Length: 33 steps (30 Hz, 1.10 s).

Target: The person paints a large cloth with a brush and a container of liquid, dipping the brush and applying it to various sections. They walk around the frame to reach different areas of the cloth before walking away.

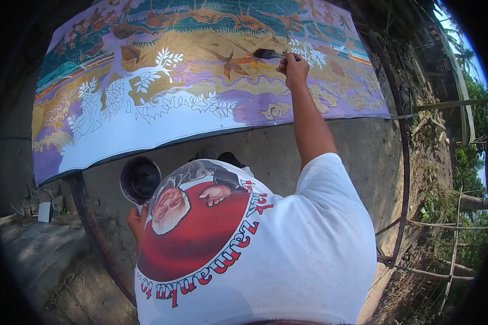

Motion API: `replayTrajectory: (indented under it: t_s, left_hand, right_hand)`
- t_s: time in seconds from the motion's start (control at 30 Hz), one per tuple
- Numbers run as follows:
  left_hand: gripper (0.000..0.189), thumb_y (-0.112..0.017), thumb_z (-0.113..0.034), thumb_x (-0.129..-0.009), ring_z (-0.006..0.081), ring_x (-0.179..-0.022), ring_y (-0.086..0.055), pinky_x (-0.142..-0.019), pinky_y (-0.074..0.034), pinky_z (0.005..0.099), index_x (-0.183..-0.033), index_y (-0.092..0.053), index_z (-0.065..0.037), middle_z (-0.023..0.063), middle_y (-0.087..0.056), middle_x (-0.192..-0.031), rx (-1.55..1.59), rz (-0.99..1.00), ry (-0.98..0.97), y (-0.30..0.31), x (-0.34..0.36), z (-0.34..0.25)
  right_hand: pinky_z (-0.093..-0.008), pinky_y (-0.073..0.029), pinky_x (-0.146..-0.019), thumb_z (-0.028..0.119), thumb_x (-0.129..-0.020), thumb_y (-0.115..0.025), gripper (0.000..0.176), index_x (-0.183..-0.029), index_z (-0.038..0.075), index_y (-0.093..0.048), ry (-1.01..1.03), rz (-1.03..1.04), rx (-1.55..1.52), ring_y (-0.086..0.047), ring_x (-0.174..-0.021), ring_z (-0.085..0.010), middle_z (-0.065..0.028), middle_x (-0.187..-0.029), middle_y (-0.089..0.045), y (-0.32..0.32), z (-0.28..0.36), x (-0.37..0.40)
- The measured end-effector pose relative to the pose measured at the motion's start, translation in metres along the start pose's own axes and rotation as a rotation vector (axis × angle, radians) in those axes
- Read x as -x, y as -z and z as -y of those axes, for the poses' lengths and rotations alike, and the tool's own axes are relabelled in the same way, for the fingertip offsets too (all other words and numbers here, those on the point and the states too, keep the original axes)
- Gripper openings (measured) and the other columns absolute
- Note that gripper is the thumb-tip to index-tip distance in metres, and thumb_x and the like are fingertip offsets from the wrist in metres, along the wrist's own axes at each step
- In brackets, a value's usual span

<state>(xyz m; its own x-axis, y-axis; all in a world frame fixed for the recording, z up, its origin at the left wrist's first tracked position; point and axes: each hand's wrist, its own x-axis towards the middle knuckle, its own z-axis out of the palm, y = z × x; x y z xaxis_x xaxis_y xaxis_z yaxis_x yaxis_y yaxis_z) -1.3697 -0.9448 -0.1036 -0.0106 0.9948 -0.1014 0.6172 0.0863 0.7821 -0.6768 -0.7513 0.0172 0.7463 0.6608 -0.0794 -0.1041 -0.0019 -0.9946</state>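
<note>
My right hand (294,69) is closed round the handle of a paintbrush (268,53). Its dark, wide bristles lie over the ochre area of a large stretched cloth (200,122), near an orange and brown leaf shape. The cloth carries purple, teal and ochre colour, with white outlined leaves along its lower left. Below the cloth's near edge, my left hand (137,219) holds a round pot (141,179) with dark contents by its near rim. Part of that hand is hidden behind the white printed shirt.
Dark poles (400,179) run beneath and beside the cloth. Bamboo rails (434,272) and green plants stand at the right. A small pale block (44,212) rests on the ground at the left. Dark footwear shows partly beyond the shirt.
</note>
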Motion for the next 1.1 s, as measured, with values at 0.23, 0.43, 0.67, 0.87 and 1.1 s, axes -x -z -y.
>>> replayTrajectory:
  t_s: [0.23,0.43,0.67,0.87,1.1]
  left_hand:
    - [0.049,-0.075,-0.023,-0.094,0.0102,-0.064,-0.032,-0.052,-0.027,0.0352,-0.069,-0.04,-0.002,0.0013,-0.035,-0.063,0.034,-0.043,0.088,-0.002,0.008,-0.023]
    - [0.047,-0.072,-0.021,-0.096,0.0089,-0.064,-0.032,-0.051,-0.025,0.0335,-0.069,-0.038,-0.003,-0.0012,-0.036,-0.064,0.141,-0.029,0.244,-0.008,0.019,-0.049]
    - [0.045,-0.071,-0.02,-0.097,0.0078,-0.064,-0.032,-0.052,-0.026,0.0327,-0.069,-0.04,-0.003,-0.0018,-0.035,-0.064,0.135,-0.068,0.153,-0.011,0.021,-0.035]
    - [0.046,-0.072,-0.022,-0.097,0.008,-0.065,-0.032,-0.053,-0.027,0.0327,-0.07,-0.04,-0.003,-0.0018,-0.035,-0.065,0.164,-0.03,0.216,-0.017,0.015,-0.044]
    - [0.047,-0.072,-0.021,-0.097,0.0074,-0.065,-0.032,-0.052,-0.027,0.0319,-0.069,-0.039,-0.004,-0.0025,-0.035,-0.065,0.224,-0.047,0.238,-0.015,0.013,-0.048]
  right_hand:
    - [-0.0383,-0.058,-0.054,0.021,-0.09,-0.06,0.03,-0.091,-0.006,-0.073,0.143,0.123,0.86,-0.067,-0.052,-0.0265,-0.0169,-0.068,-0.068,-0.002,0.001,-0.022]
    - [-0.0359,-0.058,-0.054,0.025,-0.093,-0.058,0.033,-0.09,-0.005,-0.073,0.433,0.125,0.913,-0.068,-0.048,-0.0233,-0.0151,-0.062,-0.068,-0.016,0.012,-0.037]
    - [-0.0401,-0.058,-0.059,0.024,-0.094,-0.057,0.033,-0.086,-0.004,-0.073,0.484,0.179,1.483,-0.07,-0.052,-0.0245,-0.0144,-0.062,-0.068,-0.001,0.024,-0.05]
    - [-0.0397,-0.058,-0.063,0.022,-0.088,-0.06,0.028,-0.088,-0.001,-0.075,0.242,0.202,0.846,-0.071,-0.054,-0.0268,-0.0154,-0.062,-0.068,-0.01,0.019,-0.047]
    - [-0.0478,-0.058,-0.081,0.026,-0.085,-0.061,0.031,-0.086,-0.002,-0.074,0.469,0.167,1.587,-0.072,-0.084,-0.0408,-0.0261,-0.09,-0.073,0.002,0.027,-0.062]
